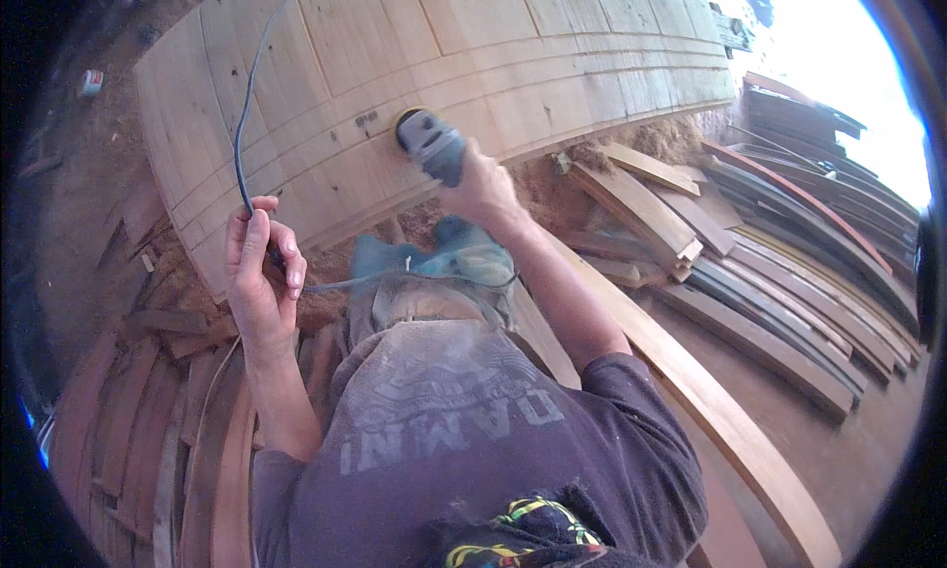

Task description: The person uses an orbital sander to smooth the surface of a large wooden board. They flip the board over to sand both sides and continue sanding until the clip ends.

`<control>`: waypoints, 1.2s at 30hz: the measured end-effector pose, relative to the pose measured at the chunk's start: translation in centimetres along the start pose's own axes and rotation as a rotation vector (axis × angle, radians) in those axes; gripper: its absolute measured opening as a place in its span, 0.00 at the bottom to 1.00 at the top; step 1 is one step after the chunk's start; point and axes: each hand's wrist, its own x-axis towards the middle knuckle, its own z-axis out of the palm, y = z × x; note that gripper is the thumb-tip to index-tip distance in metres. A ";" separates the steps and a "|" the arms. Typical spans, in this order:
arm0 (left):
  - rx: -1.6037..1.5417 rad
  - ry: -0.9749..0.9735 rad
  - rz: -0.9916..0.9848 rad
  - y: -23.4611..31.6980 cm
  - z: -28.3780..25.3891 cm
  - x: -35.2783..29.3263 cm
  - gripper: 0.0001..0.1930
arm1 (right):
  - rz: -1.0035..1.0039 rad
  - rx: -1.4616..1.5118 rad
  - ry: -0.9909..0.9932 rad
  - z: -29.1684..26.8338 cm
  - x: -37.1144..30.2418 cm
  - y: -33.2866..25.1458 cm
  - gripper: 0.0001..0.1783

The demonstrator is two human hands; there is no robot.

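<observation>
My right hand [483, 188] is wrapped round the body of a grey-blue angle grinder [434, 146]. The grinder's round disc lies against a large panelled wooden door [296, 84], close to its near edge; motion blurs the tool slightly. Raised at the left, in front of the door's near edge, my left hand [261, 257] pinches a dark power cable [239, 139]. From these fingers the cable runs up across the door, and another length crosses low in front of my body toward the right.
Long boards [789, 302] lie stacked on the right, with short offcuts [641, 208] and sawdust [656, 139] beside the door. More planks [128, 420] cover the lower left. A long pale board [710, 420] passes my right side. A small white tub [91, 82] stands far left.
</observation>
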 end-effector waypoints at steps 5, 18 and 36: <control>-0.081 -0.067 -0.024 -1.1 1.7 0.3 0.12 | 0.177 0.006 0.033 -5.5 1.2 6.0 0.37; -0.090 -0.106 -0.025 -3.3 5.3 -2.2 0.13 | 0.261 0.320 0.361 -13.8 3.7 23.5 0.31; -0.036 -0.077 0.047 -1.1 -4.0 -4.6 0.13 | -0.132 0.002 -0.101 7.5 -6.4 -4.2 0.31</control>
